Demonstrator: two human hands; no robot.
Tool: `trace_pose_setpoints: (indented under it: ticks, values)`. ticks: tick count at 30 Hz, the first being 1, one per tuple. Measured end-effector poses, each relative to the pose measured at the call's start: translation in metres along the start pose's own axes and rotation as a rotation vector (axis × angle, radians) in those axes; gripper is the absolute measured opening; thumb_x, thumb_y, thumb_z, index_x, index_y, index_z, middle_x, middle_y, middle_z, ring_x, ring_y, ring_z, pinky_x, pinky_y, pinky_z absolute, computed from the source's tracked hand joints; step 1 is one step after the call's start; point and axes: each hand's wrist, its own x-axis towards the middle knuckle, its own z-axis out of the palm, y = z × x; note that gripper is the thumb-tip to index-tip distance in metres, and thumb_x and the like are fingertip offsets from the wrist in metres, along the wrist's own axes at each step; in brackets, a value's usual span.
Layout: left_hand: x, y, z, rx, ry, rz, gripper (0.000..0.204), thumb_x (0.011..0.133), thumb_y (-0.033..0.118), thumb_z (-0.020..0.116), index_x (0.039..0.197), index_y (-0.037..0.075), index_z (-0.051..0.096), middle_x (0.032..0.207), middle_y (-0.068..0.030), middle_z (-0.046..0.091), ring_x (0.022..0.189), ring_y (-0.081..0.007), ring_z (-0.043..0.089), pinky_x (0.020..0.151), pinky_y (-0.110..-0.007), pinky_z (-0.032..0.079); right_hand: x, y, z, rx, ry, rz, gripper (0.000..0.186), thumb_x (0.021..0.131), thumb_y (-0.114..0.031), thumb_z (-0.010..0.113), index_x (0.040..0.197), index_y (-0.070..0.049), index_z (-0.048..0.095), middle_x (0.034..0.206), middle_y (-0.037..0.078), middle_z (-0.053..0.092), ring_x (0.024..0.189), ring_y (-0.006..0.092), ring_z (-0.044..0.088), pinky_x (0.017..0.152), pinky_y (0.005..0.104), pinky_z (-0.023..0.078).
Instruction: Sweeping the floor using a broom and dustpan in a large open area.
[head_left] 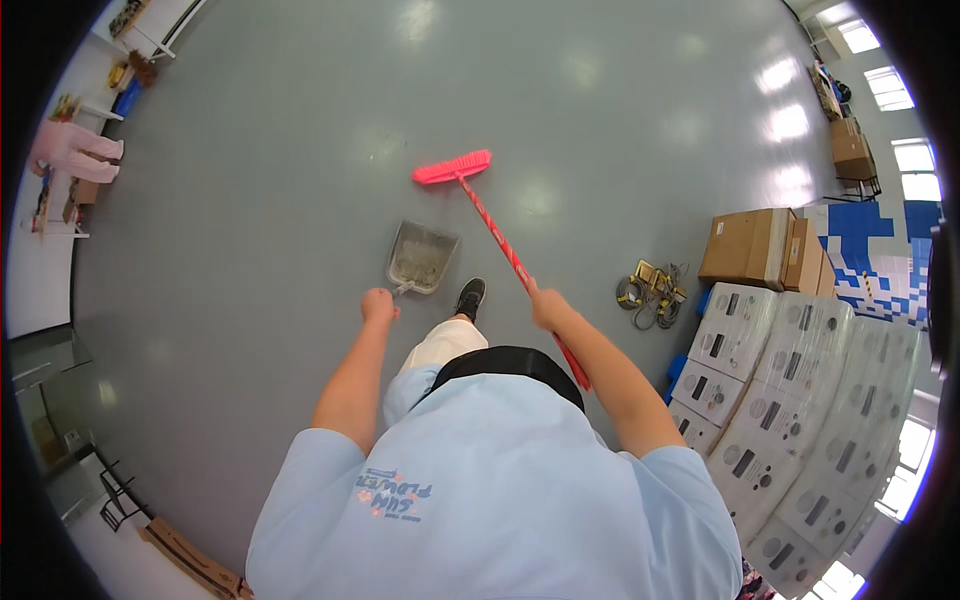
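My right hand is closed round the red patterned handle of a broom. The broom's pink bristled head lies ahead of me on the grey floor, and the handle's end slants back under my right forearm. In my left hand is the short handle of a grey dustpan, its fingers wrapped round it. The pan sits ahead of that hand, with light dusty marks inside. A gap of floor separates the broom head from the pan. Whether the pan touches the floor I cannot tell.
Coiled cables with yellow parts lie on the floor to my right. Beyond them stand stacked, wrapped white boxes and brown cartons. A person in pink is by the tables at far left. My dark shoe shows near the pan.
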Motion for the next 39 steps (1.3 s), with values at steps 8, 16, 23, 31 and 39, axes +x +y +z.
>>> trace_pose_setpoints:
  ticks: [8,16,23,31,39]
  values:
    - [0.055,0.038,0.013,0.109,0.008,-0.148,0.019,0.076,0.008,0.042,0.074,-0.007,0.054,0.051,-0.0160,0.056,0.043,-0.0206,0.057,0.043,-0.031,0.047,-0.124,0.027,-0.054,0.082,-0.271,-0.107,0.070,0.069,-0.014,0.054,0.127,-0.009,0.017,0.086,0.023,0.055,0.079,0.0371,0.054,0.069,0.0419,0.043]
    - [0.045,0.040,0.007,0.132,0.039,-0.163,0.023,0.080,0.010,0.037,0.078,-0.007,0.053,0.057,-0.0155,0.055,0.042,-0.0216,0.056,0.035,-0.029,0.045,-0.170,0.040,-0.092,0.270,-0.191,0.080,0.069,0.067,-0.014,0.050,0.129,-0.013,0.019,0.084,0.023,0.055,0.075,0.0354,0.054,0.068,0.0401,0.043]
    - [0.053,0.020,0.010,0.098,-0.016,-0.179,0.020,0.080,0.009,0.038,0.089,-0.006,0.048,0.069,-0.0183,0.055,0.043,-0.0240,0.056,0.034,-0.029,0.047,-0.201,0.098,-0.056,0.739,-0.154,0.506,0.062,0.074,-0.017,0.048,0.129,-0.014,0.019,0.081,0.022,0.056,0.072,0.0360,0.055,0.067,0.0404,0.044]
    - [0.016,0.052,0.038,-0.078,0.029,-0.280,0.020,0.080,0.009,0.042,0.093,-0.005,0.046,0.076,-0.0169,0.053,0.049,-0.0237,0.057,0.037,-0.029,0.049,-0.165,0.200,0.058,0.645,0.100,0.503,0.056,0.078,-0.023,0.047,0.128,-0.016,0.022,0.086,0.022,0.056,0.078,0.0368,0.055,0.069,0.0420,0.043]
    - [0.008,0.132,0.074,-0.219,0.074,-0.323,0.021,0.077,0.004,0.046,0.096,-0.005,0.043,0.075,-0.0169,0.052,0.050,-0.0253,0.056,0.039,-0.030,0.050,0.057,0.298,-0.060,0.871,0.463,0.319,0.050,0.079,-0.022,0.044,0.126,-0.014,0.029,0.062,0.012,0.053,0.041,0.0188,0.050,0.040,0.0323,0.042]
